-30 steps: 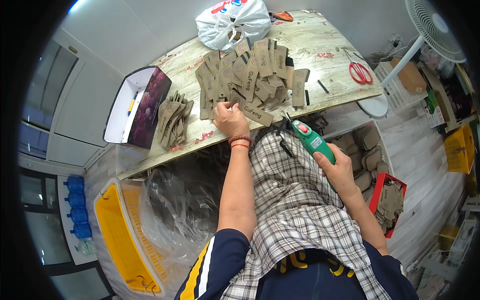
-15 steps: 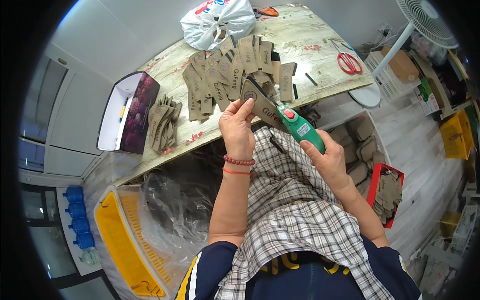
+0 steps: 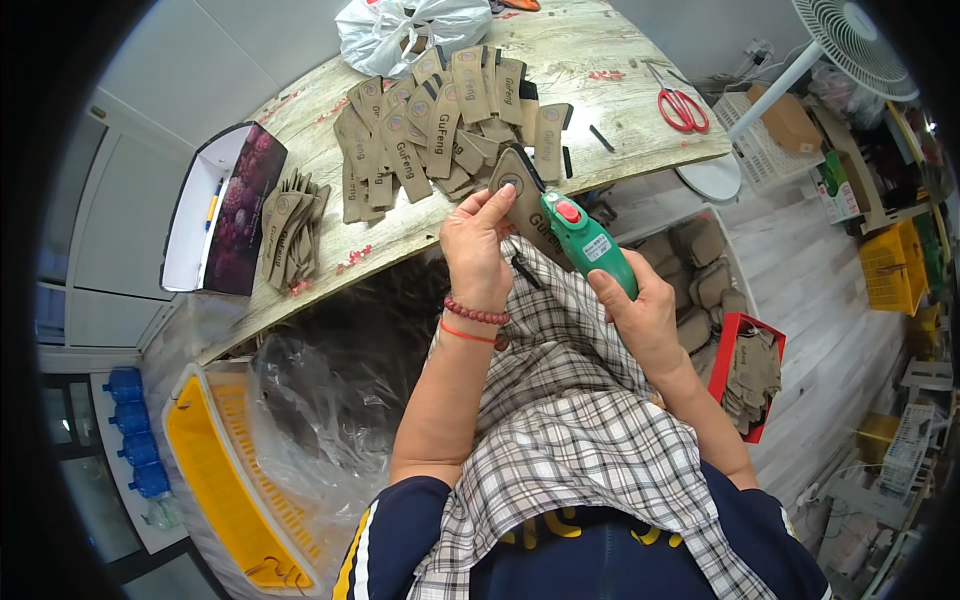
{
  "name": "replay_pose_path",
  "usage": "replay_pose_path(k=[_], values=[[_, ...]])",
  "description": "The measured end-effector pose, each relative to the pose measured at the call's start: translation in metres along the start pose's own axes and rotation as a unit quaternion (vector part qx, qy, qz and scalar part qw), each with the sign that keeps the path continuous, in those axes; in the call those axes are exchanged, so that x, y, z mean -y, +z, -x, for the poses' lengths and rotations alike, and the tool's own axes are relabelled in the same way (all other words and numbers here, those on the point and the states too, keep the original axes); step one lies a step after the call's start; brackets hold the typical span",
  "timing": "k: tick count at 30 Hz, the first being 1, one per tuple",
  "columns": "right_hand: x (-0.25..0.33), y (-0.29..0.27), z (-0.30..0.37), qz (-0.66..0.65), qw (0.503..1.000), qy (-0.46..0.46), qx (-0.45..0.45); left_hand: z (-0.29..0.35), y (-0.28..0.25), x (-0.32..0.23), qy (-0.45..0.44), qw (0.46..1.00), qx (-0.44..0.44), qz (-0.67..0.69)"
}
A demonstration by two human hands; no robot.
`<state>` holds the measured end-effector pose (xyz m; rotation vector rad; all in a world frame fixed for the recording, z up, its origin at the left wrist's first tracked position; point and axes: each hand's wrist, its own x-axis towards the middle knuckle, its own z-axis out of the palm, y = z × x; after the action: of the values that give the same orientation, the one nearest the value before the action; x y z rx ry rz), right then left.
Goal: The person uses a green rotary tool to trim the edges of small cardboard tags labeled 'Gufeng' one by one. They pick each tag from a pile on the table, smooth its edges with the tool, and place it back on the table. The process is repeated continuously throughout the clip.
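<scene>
My left hand pinches a tan fabric piece with a dark edge, thumb on top near its round emblem. Wrapped in my right hand is a green pair of electric scissors with a red button. Its head meets the dark edge of the fabric piece; the blades are too small to make out. Beyond my hands, a spread heap of similar tan pieces lies on the table. A bundled stack of them stands farther left. A narrow black strip rests on my checked apron.
The pale wooden table bears a white plastic bag, an open box, red-handled scissors and black scraps. Below right are a red box of pieces and a bin; below left, a yellow basket.
The view has shifted, so the table sits higher and farther left. The held piece has turned more upright, and the electric scissors' head is nearer its far end. Both hands keep their holds.
</scene>
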<state>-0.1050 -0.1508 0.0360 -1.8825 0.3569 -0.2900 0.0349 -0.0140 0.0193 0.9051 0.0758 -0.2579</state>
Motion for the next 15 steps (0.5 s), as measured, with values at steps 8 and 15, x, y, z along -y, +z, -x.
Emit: replay_pose_path(k=[8,15], values=[[0.005,0.0,-0.003,-0.018,0.999,-0.023,-0.025,0.013,0.004,0.006,-0.031,0.999,0.02,-0.011],[0.006,-0.006,-0.007,-0.011,0.999,-0.026,-0.025,0.021,-0.002,0.007,-0.029,0.998,0.036,-0.032]])
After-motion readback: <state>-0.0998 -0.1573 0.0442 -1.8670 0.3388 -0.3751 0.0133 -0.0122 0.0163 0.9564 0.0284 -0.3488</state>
